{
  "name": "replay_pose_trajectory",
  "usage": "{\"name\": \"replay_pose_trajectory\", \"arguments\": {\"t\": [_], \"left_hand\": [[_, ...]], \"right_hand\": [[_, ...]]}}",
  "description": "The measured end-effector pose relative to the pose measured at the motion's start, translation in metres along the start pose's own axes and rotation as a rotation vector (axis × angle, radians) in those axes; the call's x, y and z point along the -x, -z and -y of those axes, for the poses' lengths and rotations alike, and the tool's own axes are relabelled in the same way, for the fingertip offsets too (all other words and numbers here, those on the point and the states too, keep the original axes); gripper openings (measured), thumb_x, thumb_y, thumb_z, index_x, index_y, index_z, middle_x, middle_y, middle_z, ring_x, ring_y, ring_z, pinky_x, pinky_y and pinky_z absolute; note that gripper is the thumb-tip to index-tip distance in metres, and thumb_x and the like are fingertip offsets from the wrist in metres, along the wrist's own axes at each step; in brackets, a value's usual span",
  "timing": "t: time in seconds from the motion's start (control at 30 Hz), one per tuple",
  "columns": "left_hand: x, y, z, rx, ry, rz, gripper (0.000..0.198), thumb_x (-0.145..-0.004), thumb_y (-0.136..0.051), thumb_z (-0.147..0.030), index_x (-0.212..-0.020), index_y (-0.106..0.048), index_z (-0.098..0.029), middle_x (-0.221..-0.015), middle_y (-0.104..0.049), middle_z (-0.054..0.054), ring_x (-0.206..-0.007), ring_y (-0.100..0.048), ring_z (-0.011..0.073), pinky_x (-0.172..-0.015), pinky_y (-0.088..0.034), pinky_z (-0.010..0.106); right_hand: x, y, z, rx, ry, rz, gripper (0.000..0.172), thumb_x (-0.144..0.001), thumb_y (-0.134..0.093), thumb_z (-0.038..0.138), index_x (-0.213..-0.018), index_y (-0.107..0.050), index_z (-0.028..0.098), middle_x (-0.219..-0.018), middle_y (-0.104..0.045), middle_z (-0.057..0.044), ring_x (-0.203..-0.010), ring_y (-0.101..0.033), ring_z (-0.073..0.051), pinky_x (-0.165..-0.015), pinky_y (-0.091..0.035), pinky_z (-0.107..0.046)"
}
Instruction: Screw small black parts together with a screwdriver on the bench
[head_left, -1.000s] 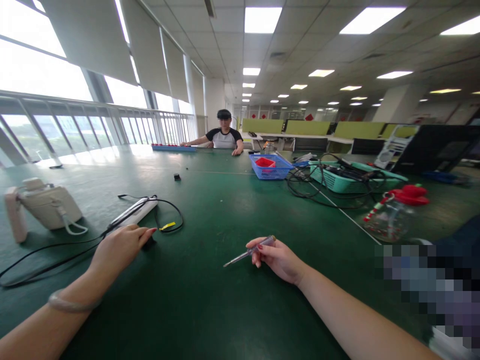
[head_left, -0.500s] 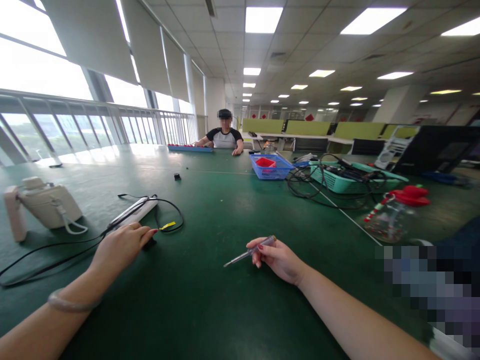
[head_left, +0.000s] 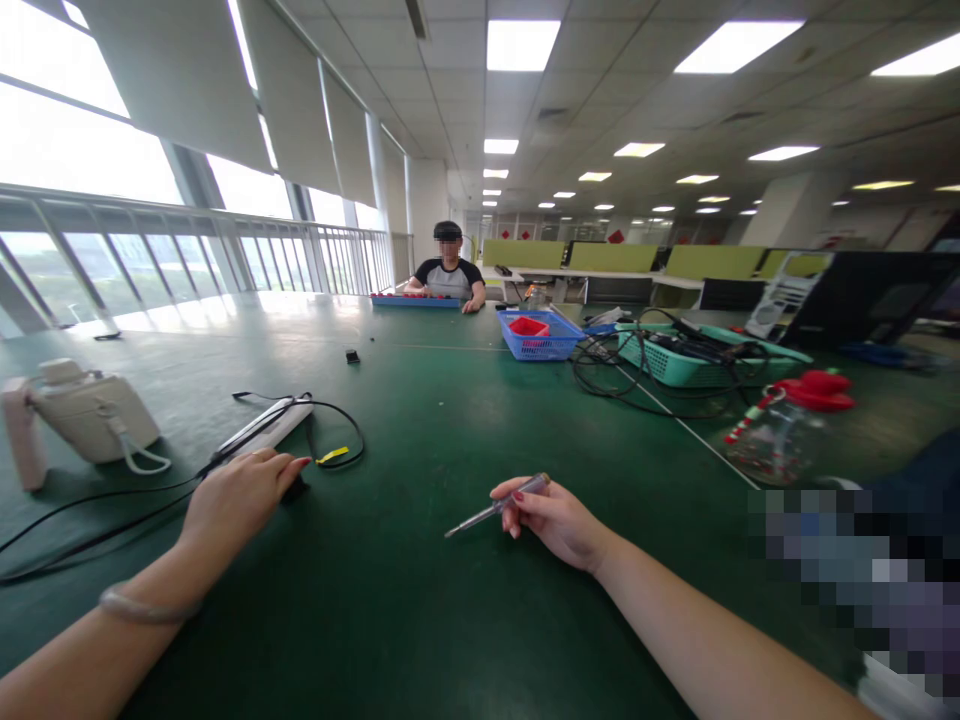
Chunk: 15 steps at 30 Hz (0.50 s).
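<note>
My right hand [head_left: 551, 520] holds a slim screwdriver [head_left: 499, 506] with a clear handle, pinched between thumb and fingers. Its metal tip points left and down, over the green table. On the left, my left hand [head_left: 236, 500] rests knuckles up, its fingers curled round a small black object [head_left: 297, 489]. Most of that object is hidden under the hand, so its kind does not show. Just beyond lies a white power strip-like bar [head_left: 274, 428], partly covered by the hand. A black cord [head_left: 346, 408] with a yellow tag loops beside the bar.
A beige bottle [head_left: 97, 415] stands at left. To the right are a blue basket [head_left: 541, 347], a green basket [head_left: 667, 372] with tangled cables and a red-lidded jar [head_left: 780, 440]. A small black piece [head_left: 352, 356] lies farther back. Across sits a person [head_left: 450, 275] behind a blue tray [head_left: 416, 302].
The person across has shifted the blue tray to the right. My view has moved very slightly; both my hands keep the same pose, with the screwdriver still held.
</note>
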<state>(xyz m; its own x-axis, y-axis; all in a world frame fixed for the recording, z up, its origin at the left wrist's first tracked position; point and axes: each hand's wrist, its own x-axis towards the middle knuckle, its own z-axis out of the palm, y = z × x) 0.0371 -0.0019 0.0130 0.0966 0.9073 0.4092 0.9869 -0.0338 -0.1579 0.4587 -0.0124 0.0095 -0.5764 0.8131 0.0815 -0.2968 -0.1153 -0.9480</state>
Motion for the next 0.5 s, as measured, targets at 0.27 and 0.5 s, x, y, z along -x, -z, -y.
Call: {"name": "replay_pose_trajectory", "arguments": {"t": [0.27, 0.5], "left_hand": [[-0.0001, -0.0003, -0.0009, -0.005, 0.094, 0.042, 0.055, -0.092, -0.029, -0.056, -0.096, -0.070, -0.020, -0.095, -0.069, 0.010, -0.080, -0.064, 0.0240, -0.062, -0.040, 0.031], [-0.0020, -0.0012, 0.0040, 0.031, 0.098, 0.070, 0.050, -0.091, -0.031, -0.056, -0.096, -0.068, -0.022, -0.098, -0.069, 0.008, -0.082, -0.064, 0.0240, -0.065, -0.042, 0.031]], "right_hand": [[0.0005, -0.0010, 0.0011, -0.005, -0.003, -0.001, 0.027, -0.081, -0.068, 0.032, -0.098, -0.072, 0.011, -0.073, -0.066, -0.005, -0.070, -0.059, -0.015, -0.068, -0.044, -0.030], [-0.0005, 0.0011, -0.0004, 0.002, 0.002, 0.015, 0.025, -0.083, -0.066, 0.030, -0.100, -0.071, 0.012, -0.074, -0.066, -0.005, -0.070, -0.059, -0.015, -0.068, -0.045, -0.030]]}}
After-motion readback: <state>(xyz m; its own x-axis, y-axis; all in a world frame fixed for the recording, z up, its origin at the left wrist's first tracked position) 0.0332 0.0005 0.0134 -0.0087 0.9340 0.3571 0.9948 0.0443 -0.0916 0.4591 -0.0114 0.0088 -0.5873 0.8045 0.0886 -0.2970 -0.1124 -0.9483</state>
